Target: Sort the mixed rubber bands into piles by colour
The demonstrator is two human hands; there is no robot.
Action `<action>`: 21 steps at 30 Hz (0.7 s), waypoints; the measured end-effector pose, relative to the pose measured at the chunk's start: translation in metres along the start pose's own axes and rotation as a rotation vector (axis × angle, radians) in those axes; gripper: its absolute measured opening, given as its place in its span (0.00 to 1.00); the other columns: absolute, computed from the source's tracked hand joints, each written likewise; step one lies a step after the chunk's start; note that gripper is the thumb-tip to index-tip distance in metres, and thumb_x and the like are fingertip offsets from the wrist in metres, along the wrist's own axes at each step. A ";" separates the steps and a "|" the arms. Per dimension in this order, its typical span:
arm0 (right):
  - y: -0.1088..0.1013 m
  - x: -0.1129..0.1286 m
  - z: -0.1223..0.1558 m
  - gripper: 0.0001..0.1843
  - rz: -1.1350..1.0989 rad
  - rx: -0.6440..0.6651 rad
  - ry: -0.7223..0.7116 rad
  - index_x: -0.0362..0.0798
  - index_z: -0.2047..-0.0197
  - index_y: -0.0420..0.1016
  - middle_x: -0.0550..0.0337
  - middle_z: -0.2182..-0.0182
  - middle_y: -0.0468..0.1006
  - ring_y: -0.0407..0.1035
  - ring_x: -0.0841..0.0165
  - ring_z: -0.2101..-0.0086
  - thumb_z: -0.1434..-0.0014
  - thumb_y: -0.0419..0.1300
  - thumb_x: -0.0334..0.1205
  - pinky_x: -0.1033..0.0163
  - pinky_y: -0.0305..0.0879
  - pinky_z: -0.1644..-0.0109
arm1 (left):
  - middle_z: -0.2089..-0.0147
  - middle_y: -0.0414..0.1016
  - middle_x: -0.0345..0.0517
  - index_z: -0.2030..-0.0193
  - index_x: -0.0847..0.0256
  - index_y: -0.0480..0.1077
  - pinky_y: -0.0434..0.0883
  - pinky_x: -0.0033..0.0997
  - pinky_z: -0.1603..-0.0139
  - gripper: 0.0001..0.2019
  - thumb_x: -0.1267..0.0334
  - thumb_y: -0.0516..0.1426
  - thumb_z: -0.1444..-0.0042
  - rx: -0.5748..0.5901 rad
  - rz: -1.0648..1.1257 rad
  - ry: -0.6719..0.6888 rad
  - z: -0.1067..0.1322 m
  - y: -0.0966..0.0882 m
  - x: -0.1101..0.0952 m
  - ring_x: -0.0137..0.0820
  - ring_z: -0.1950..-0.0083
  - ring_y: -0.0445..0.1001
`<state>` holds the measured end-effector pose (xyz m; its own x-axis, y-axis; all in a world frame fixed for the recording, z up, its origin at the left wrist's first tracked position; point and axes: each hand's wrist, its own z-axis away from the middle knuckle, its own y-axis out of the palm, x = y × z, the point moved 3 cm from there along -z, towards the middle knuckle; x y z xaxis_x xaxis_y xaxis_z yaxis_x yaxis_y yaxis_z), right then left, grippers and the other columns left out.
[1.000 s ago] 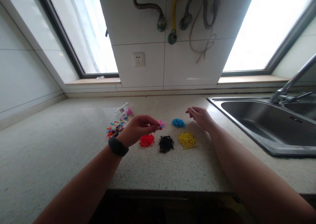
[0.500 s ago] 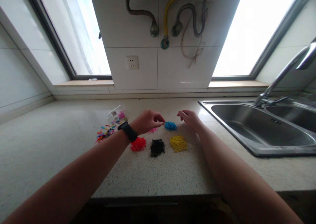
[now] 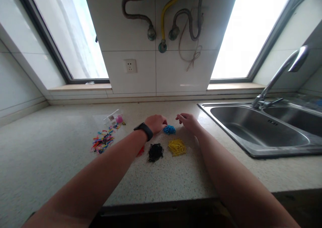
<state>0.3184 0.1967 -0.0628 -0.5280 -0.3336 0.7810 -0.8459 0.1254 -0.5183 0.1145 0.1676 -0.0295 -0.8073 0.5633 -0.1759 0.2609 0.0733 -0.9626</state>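
My left hand (image 3: 156,123), with a black watch on its wrist, is at the left edge of a pile of blue bands (image 3: 169,129). Its fingers are curled together, and whatever they pinch is hidden. To the right of that pile my right hand (image 3: 187,120) hovers with bent fingers drawn together; anything in them is too small to make out. Nearer me lie a pile of black bands (image 3: 155,152) and a pile of yellow bands (image 3: 177,147). My left forearm covers most of a pile of red bands (image 3: 141,151).
Mixed coloured bands (image 3: 102,142) are scattered on the counter (image 3: 62,147) at left, beside a clear plastic bag (image 3: 112,118) with a pink item. A steel sink (image 3: 254,127) with a tall faucet (image 3: 279,73) is at right. The tiled wall stands behind.
My left hand has shifted inward against the blue pile, and its forearm now covers the red pile more. The pink pile is hidden now. My right hand stays nearly in place.
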 end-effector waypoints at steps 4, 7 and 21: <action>0.000 -0.002 0.000 0.22 -0.003 -0.001 -0.004 0.46 0.69 0.80 0.60 0.80 0.73 0.59 0.71 0.79 0.41 0.55 0.55 0.64 0.53 0.74 | 0.56 0.83 0.53 0.57 0.58 0.82 0.71 0.36 0.54 0.14 0.56 0.56 0.39 0.009 -0.013 0.050 0.007 -0.003 0.001 0.41 0.54 0.79; 0.000 -0.003 0.000 0.23 -0.007 0.002 -0.005 0.46 0.69 0.80 0.60 0.79 0.73 0.58 0.71 0.79 0.40 0.55 0.56 0.64 0.52 0.74 | 0.57 0.82 0.53 0.56 0.59 0.82 0.70 0.35 0.53 0.16 0.55 0.55 0.37 -0.036 0.046 0.091 0.018 -0.015 0.006 0.39 0.55 0.78; -0.001 -0.008 -0.001 0.27 0.009 0.000 0.007 0.43 0.68 0.80 0.61 0.80 0.72 0.55 0.74 0.81 0.42 0.54 0.59 0.66 0.50 0.77 | 0.69 0.78 0.47 0.59 0.64 0.80 0.59 0.24 0.76 0.16 0.52 0.59 0.41 -0.397 0.720 -0.291 0.140 -0.070 0.128 0.26 0.74 0.65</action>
<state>0.3232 0.1999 -0.0685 -0.5365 -0.3256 0.7786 -0.8409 0.1282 -0.5258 -0.0810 0.1191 -0.0134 -0.4638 0.3543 -0.8120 0.8814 0.0916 -0.4634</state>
